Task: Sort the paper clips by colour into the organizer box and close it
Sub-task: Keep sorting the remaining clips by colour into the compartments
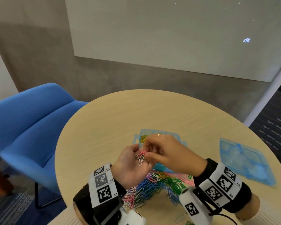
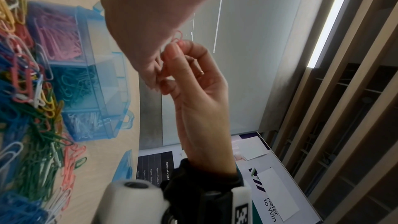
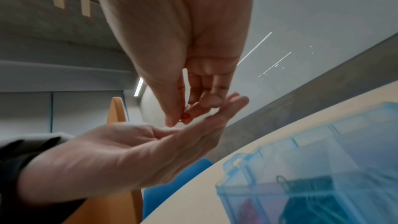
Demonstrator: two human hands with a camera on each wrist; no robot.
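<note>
- A round pale wood desk [image 1: 104, 127] sits in front of a grey wall with a large white board [image 1: 169, 30], and a blue chair [image 1: 31, 124] stands off to the left.
- Centre desk, we've got the translucent blue organizer box [image 1: 162, 135], lid off and open; the left wrist view shows pink, green and white clips in separate compartments along its near side, and the head view shows yellow ones in a far corner.
- The detached lid [image 1: 245, 161] lies flat on the desk, well apart to the right of the box.
- Big mixed pile of paper clips [image 1: 161, 181] spread on the desk just in front of the box, between the 2 wrists: green, blue, pink, white, yellow all tangled.
- Left hand [image 1: 131, 163] is up above the pile, palm turned upward and cupped, fingers loosely curled, cradling a small bunch of clips [image 1: 141, 157], pink, white and a bit of green.
- Right hand [image 1: 165, 151] comes in over it from the right, thumb and fingertips pressed together, pinching a pink clip [image 2: 178, 37] right at the left palm.
- Both hands are touching at that bunch, raised off the desk.
- A ring shows on 1 right finger.
- A dark poster with white text [image 1: 276, 117] stands at the right edge.
</note>
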